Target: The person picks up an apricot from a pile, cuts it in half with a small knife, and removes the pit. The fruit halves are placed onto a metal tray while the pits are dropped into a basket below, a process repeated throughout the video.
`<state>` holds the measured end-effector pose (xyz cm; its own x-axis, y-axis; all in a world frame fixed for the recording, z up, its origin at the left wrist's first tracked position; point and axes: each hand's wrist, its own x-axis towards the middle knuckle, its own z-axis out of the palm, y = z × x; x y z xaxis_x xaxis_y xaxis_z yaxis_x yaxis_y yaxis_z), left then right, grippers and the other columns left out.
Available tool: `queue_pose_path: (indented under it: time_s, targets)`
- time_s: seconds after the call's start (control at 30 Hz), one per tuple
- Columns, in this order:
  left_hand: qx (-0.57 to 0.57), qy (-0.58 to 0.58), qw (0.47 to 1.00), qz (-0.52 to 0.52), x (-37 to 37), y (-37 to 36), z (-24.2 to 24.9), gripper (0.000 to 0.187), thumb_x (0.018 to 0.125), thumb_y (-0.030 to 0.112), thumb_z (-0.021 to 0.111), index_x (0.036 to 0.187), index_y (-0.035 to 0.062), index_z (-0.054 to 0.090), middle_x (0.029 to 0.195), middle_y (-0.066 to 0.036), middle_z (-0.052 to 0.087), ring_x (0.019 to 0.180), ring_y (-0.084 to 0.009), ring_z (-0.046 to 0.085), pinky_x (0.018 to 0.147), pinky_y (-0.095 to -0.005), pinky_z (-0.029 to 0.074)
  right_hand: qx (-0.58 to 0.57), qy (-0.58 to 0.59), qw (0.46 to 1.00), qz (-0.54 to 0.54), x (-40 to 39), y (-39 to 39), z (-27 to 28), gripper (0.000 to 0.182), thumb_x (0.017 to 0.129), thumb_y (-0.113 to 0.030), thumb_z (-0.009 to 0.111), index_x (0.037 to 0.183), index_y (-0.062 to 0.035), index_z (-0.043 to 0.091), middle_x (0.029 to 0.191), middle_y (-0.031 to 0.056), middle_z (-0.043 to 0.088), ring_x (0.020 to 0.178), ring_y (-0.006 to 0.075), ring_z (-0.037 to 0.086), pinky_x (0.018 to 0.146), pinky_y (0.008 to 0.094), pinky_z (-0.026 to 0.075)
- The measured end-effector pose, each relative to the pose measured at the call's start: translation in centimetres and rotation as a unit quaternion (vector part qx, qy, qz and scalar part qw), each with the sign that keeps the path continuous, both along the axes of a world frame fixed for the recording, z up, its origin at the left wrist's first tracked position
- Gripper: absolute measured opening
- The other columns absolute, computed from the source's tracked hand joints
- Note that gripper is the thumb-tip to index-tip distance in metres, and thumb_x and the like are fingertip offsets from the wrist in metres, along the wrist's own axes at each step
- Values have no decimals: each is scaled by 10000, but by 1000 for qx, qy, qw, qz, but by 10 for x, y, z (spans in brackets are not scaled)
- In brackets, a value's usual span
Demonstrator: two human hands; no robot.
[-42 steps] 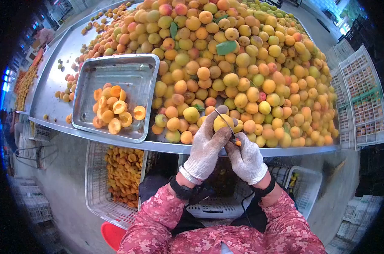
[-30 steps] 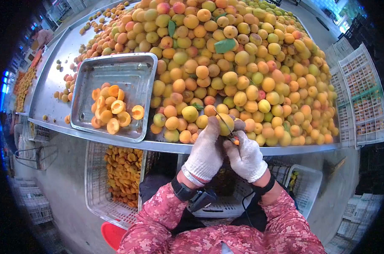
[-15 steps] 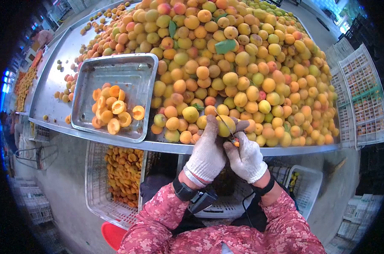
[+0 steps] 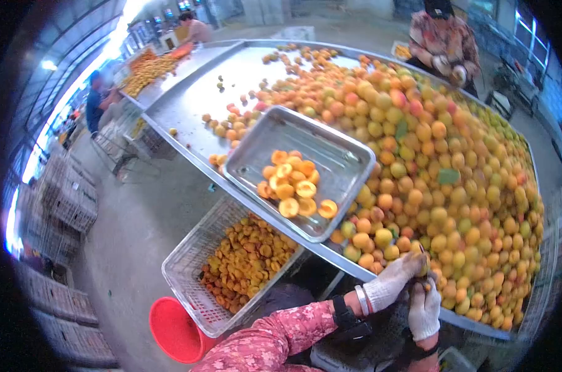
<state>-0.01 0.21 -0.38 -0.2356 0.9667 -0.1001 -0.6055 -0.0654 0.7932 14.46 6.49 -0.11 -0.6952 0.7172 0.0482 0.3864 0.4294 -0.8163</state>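
Observation:
Over the front edge of the metal table point(image 4: 340, 265), my hands are close together in white knit gloves with brownish fingertips. My left hand point(image 4: 389, 282) is closed around an apricot point(image 4: 423, 265), mostly covered by the fingers. Just below it, my right hand point(image 4: 424, 310) is closed on a small knife point(image 4: 427, 287); a bit of its orange handle shows, and the blade is hard to make out. Whole apricots point(image 4: 467, 214) are heaped beside and beyond both hands. To their left, a metal tray point(image 4: 349, 146) holds several cut apricot halves point(image 4: 287, 180).
Below the table edge stands a white plastic crate point(image 4: 185, 273) filled with apricot halves, with a red bucket point(image 4: 175, 332) beside it. A co-worker point(image 4: 445, 40) is across the table; other people are farther left. Stacked crates point(image 4: 64, 192) line the left side.
My view has swung left and up, so the tray and hands appear farther right, and the co-worker across the table has come into view. Both hands stay together at the apricot.

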Motion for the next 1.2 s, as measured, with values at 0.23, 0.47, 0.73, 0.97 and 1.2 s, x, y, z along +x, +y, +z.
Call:
queue_pose_path:
  time_s: [0.23,0.47,0.73,0.97,1.2]
  targets:
    - [6,112,994,-19,-11,0,-3,440,956,348,593,1261,70,442,1051,-27,589,961,-90,568,844,-245,463,-59,-1,997,46,-5,-3,26,227,955,-129,482,1070,43,576,800,96,645,694,182,577,635,315,462]
    - [-7,8,999,-32,-8,-4,8,469,911,246,655,1290,75,441,1071,-6,541,963,-74,542,847,-218,451,-5,10,998,56,-7,1,14,212,953,-90,471,1094,44,557,808,111,653,674,178,584,623,313,469]
    - [3,57,998,6,-2,0,-3,506,904,250,663,1312,19,472,1137,-19,539,1062,-83,498,923,-231,426,-44,-12,999,1,-12,-10,12,245,950,-84,492,1137,67,540,854,161,661,757,228,640,658,322,482]
    - [-20,-69,997,10,-4,-5,0,432,940,307,622,1260,37,515,996,4,591,885,-60,563,770,-212,471,46,33,998,35,-17,-18,4,241,953,-66,506,1139,86,530,876,144,636,719,212,578,646,321,460]
    - [-11,-55,998,5,-7,-7,6,419,943,300,622,1248,32,518,980,2,593,880,-64,573,749,-216,484,-135,93,986,-26,-13,-24,-8,231,952,-121,545,1116,40,567,843,18,605,736,95,540,638,254,435]
